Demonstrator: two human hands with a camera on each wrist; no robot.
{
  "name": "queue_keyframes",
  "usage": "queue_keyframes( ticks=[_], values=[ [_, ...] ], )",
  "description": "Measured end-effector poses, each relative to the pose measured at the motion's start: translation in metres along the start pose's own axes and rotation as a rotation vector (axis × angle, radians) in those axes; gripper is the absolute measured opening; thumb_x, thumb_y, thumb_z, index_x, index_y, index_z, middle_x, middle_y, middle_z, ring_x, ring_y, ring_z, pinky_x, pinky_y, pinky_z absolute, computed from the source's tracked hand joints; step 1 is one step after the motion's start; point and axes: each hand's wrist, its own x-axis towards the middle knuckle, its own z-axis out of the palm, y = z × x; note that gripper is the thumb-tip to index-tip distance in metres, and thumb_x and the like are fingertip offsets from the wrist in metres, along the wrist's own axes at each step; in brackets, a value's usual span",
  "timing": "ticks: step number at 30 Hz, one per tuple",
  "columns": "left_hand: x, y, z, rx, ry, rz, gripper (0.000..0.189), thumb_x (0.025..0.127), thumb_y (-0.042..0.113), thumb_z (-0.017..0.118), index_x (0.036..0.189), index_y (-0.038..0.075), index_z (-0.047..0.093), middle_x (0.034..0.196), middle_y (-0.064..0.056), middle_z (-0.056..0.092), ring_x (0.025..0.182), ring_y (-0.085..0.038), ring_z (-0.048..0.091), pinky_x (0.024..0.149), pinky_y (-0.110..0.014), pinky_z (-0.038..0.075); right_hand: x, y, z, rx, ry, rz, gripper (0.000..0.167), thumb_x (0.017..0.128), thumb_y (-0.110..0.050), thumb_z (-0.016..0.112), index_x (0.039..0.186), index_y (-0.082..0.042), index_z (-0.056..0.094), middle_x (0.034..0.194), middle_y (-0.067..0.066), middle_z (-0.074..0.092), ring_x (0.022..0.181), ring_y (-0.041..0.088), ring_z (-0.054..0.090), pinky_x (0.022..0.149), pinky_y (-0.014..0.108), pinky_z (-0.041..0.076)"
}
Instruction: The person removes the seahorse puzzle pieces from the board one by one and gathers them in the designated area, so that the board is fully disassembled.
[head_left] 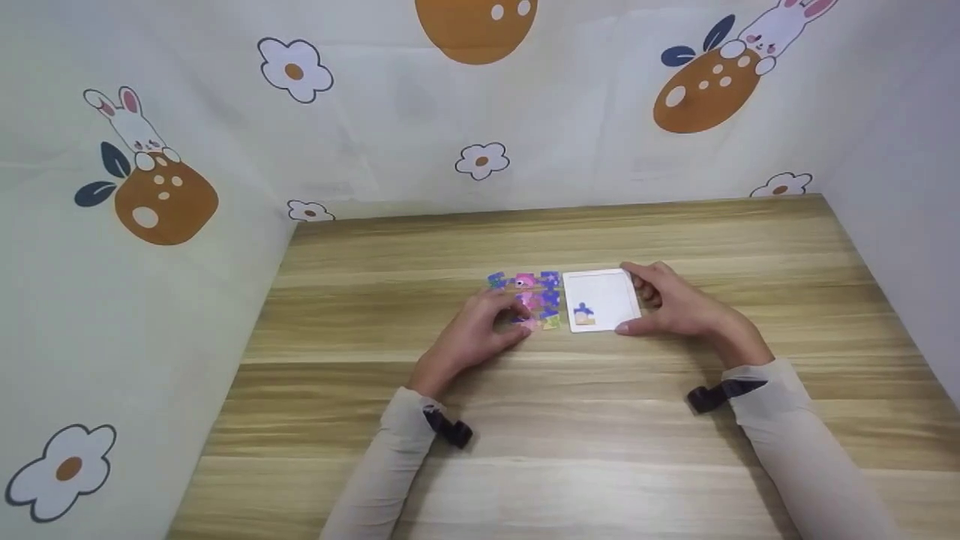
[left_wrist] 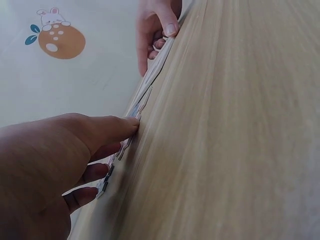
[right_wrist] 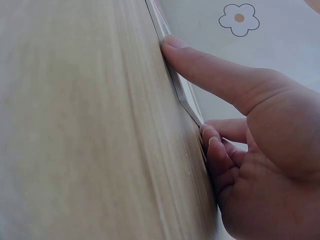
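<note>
Several colourful jigsaw pieces (head_left: 550, 298) in pink, blue and green lie in rough rows left of a white square puzzle tray (head_left: 611, 289). Inside the tray's lower left corner sits one puzzle piece (head_left: 584, 315). My left hand (head_left: 471, 330) rests over the left part of the loose pieces, its fingers bent loosely and spread, the thumb touching a lower piece. In the left wrist view those pieces (left_wrist: 121, 149) show edge-on under the fingertips. My right hand (head_left: 679, 304) grips the tray's right side, thumb at the near corner and index finger at the far corner.
The wood-grain table (head_left: 525, 420) extends around the pieces and tray. Behind it and to the left hangs a pale cloth (head_left: 390, 112) printed with rabbits, oranges and flowers. Dark straps with small cameras (head_left: 450, 431) sit on both sleeved wrists.
</note>
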Motion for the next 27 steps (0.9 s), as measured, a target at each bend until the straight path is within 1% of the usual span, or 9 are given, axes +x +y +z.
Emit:
queue_keyframes(
  ticks=[4, 7, 15, 18, 21, 24, 27],
  values=[
    [0.001, 0.001, 0.001, -0.003, 0.014, 0.016, 0.023, 0.098, 0.031, 0.082, 0.112, 0.013, 0.080, 0.119, -0.002, 0.078, 0.126, -0.022, 0.068, 0.118, -0.044, 0.047, 0.000, 0.000, 0.000, -0.005, -0.001, -0.012, 0.106, 0.081, -0.025, 0.098, 0.163, 0.006, 0.038, 0.122, 0.014, 0.046, 0.105, 0.023, 0.042, 0.088, 0.023, 0.040],
    [0.002, 0.003, 0.002, -0.014, 0.024, 0.027, 0.025, 0.097, 0.030, 0.083, 0.113, 0.013, 0.079, 0.121, -0.003, 0.077, 0.126, -0.023, 0.067, 0.118, -0.043, 0.048, 0.000, 0.000, 0.000, 0.004, -0.002, -0.004, 0.108, 0.080, -0.025, 0.098, 0.164, 0.006, 0.037, 0.122, 0.014, 0.047, 0.106, 0.023, 0.043, 0.089, 0.023, 0.041],
    [0.011, 0.016, 0.011, -0.030, 0.016, 0.085, 0.027, 0.094, 0.025, 0.085, 0.115, 0.009, 0.077, 0.114, -0.005, 0.078, 0.113, -0.023, 0.069, 0.108, -0.042, 0.053, 0.001, 0.000, 0.000, -0.004, -0.001, -0.005, 0.109, 0.080, -0.026, 0.098, 0.164, 0.006, 0.036, 0.122, 0.014, 0.047, 0.106, 0.023, 0.042, 0.090, 0.024, 0.040],
    [0.018, 0.022, 0.017, -0.028, 0.005, 0.103, 0.028, 0.094, 0.024, 0.085, 0.117, 0.009, 0.078, 0.115, -0.005, 0.079, 0.112, -0.022, 0.069, 0.108, -0.040, 0.053, 0.001, 0.000, 0.000, -0.003, 0.000, -0.011, 0.109, 0.080, -0.026, 0.098, 0.164, 0.006, 0.037, 0.121, 0.014, 0.047, 0.105, 0.023, 0.042, 0.089, 0.024, 0.040],
    [0.026, 0.030, 0.024, -0.006, -0.008, 0.121, 0.027, 0.095, 0.023, 0.083, 0.118, 0.010, 0.078, 0.115, -0.004, 0.080, 0.110, -0.021, 0.070, 0.106, -0.038, 0.053, 0.001, 0.000, 0.000, -0.003, 0.002, -0.016, 0.107, 0.080, -0.026, 0.098, 0.163, 0.006, 0.038, 0.120, 0.014, 0.047, 0.105, 0.023, 0.043, 0.088, 0.024, 0.039],
    [0.033, 0.039, 0.032, 0.045, -0.019, 0.137, 0.023, 0.098, 0.022, 0.080, 0.119, 0.012, 0.078, 0.116, -0.002, 0.080, 0.112, -0.020, 0.070, 0.107, -0.037, 0.053, 0.000, 0.000, 0.000, -0.010, 0.003, -0.014, 0.107, 0.080, -0.026, 0.098, 0.164, 0.005, 0.038, 0.121, 0.014, 0.048, 0.105, 0.023, 0.044, 0.088, 0.024, 0.040],
    [0.038, 0.047, 0.040, 0.103, -0.025, 0.171, 0.021, 0.100, 0.022, 0.076, 0.120, 0.014, 0.078, 0.119, 0.001, 0.080, 0.116, -0.019, 0.070, 0.110, -0.036, 0.052, 0.000, 0.000, 0.000, -0.016, 0.003, -0.009, 0.108, 0.080, -0.027, 0.098, 0.164, 0.005, 0.038, 0.122, 0.015, 0.048, 0.105, 0.023, 0.045, 0.089, 0.024, 0.041]
  ],
)
